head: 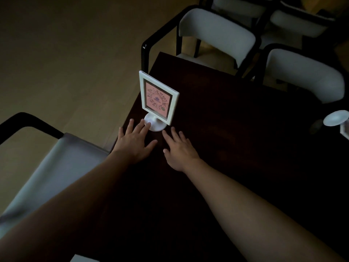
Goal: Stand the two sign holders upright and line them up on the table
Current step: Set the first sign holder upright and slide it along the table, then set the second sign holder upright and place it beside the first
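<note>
Head view, dim room, looking down over a dark table (217, 114). Near its left edge, first sign holder (158, 97) standing upright: white frame around a pink printed card, thin stem, round white base (156, 125). Left hand (135, 140) flat and open, fingertips (147, 125) touching the base. Right hand (179, 148) open too, palm down, just beside the base, gripping nothing. Second sign holder (338, 120) at the far right edge of the frame, well apart, only its round base and a corner of frame visible; whether upright or tipped, cannot tell. Likely light, rigid plastic, top-heavy, prone to sliding on smooth wood. Best taken by the stem or frame sides, or nudged at the base. No containers visible. Pale cushioned chairs (217, 33) around the table.
</note>
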Motion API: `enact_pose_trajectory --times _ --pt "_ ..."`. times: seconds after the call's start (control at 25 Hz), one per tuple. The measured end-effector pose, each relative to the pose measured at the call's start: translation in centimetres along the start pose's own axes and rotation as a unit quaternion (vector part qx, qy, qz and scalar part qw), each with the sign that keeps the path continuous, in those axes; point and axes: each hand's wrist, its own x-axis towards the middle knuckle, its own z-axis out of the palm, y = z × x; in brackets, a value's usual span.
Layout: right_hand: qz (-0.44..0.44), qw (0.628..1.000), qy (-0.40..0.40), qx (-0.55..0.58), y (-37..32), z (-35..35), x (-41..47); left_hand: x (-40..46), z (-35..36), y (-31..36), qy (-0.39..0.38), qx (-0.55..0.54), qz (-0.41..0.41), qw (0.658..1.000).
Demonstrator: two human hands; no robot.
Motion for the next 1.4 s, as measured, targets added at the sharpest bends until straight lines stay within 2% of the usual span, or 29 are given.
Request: enact_pose_trajectory --times 0.12,0.28,0.44,0.76,1.04,1.2,1.4 --pt "0.031 0.999 0.008 0.013 2.3 0.0 -2.5 -1.0 -0.1 1.3 0.016 -0.005 0.023 1.0" --pt "0.033 0.997 0.06 0.033 6.7 -0.1 -7.1 -2.3 0.3 5.1 0.032 -0.003 0.067 0.997" --pt "0.083 0.993 0.084 0.03 12.3 0.0 -13.0 -3.7 1.4 11.4 0.006 -0.006 0.111 0.994" --pt "0.188 0.971 0.141 0.042 25.7 1.5 -30.8 -9.8 5.0 30.3 -0.04 0.029 0.21 0.977" --pt "0.223 0.955 0.192 0.042 34.7 1.5 -43.8 -16.2 8.8 45.4 -0.035 0.029 0.239 0.97" --pt "0.261 0.939 0.213 0.064 38.8 0.2 -47.3 -17.8 9.7 50.2 -0.013 0.01 0.248 0.969" --pt "0.279 0.934 0.201 0.098 43.4 -2.3 -46.9 -15.6 10.5 53.5 -0.02 0.008 0.247 0.969"
